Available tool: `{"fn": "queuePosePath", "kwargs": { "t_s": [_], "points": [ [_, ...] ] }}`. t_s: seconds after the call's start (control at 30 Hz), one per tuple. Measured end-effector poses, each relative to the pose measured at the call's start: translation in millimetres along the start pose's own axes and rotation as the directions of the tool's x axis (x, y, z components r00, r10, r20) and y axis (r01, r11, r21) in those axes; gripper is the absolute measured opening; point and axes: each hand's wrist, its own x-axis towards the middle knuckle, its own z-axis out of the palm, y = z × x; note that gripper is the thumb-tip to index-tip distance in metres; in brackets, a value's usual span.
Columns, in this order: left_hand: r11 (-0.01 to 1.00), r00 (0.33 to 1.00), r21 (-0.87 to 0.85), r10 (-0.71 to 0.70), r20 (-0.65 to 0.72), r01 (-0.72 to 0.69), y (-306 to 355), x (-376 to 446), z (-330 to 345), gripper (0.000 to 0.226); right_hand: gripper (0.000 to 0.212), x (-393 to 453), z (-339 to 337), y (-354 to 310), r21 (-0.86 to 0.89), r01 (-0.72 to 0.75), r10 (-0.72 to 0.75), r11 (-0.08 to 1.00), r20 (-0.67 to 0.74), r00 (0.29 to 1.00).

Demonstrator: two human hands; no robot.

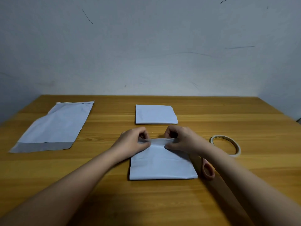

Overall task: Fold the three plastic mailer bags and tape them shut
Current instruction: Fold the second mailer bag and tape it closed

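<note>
While I pinch the far edge of the half-folded mailer (162, 167) with both hands, it lies flat on the wooden table (104, 185) right in front of me, its near fold toward my body. My left hand (134, 141) grips the left end of that raised edge, thumb underneath and fingers curled over; my right hand (179, 139) does the same at the right end, the two hands a little apart. Beyond this mailer, farther from me, sits a folded mailer (156, 114), squared up and flat. Well to the left of it lies an unfolded mailer (53, 128), with a grey strip across its near end. Just right of my mailer, a pink scissors handle (208, 170) shows under my right forearm, which covers the blades. Farther right rests a roll of tape (225, 145), lying flat.
</note>
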Motion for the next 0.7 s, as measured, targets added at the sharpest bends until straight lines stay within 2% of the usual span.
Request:
{"fn": "queuePosePath", "kwargs": {
  "t_s": [0.1,0.2,0.27,0.37,0.47,0.7],
  "points": [
    [0.979,0.99,0.168,0.127,-0.057,-0.116,-0.8,-7.2,-0.3,0.027,0.02,-8.1,4.4,1.2,-0.202,0.076,-0.1,0.976,-0.107,0.989],
    [0.9,0.949,0.346,0.307,-0.074,-0.264,-2.9,-15.7,-1.2,0.025,0.018,-19.1,11.3,1.6,-0.417,0.185,-0.284,0.89,-0.188,0.94],
    [0.85,0.921,0.415,0.383,-0.068,-0.323,-6.5,-20.9,-1.6,0.027,0.022,-24.5,15.8,2.0,-0.492,0.233,-0.37,0.839,-0.201,0.907],
    [0.828,0.91,0.45,0.408,-0.075,-0.335,-11.3,-27.1,-1.1,0.037,0.025,-29.0,19.7,2.6,-0.529,0.292,-0.454,0.797,-0.205,0.867],
    [0.84,0.907,0.433,0.408,-0.106,-0.327,-12.5,-30.8,-2.6,0.036,0.02,-30.5,22.1,4.1,-0.555,0.32,-0.503,0.767,-0.211,0.838],
    [0.826,0.888,0.425,0.449,-0.096,-0.371,-17.4,-37.4,-6.9,0.034,0.018,-33.8,19.4,10.4,-0.555,0.296,-0.469,0.778,-0.199,0.86]
  ]
}}
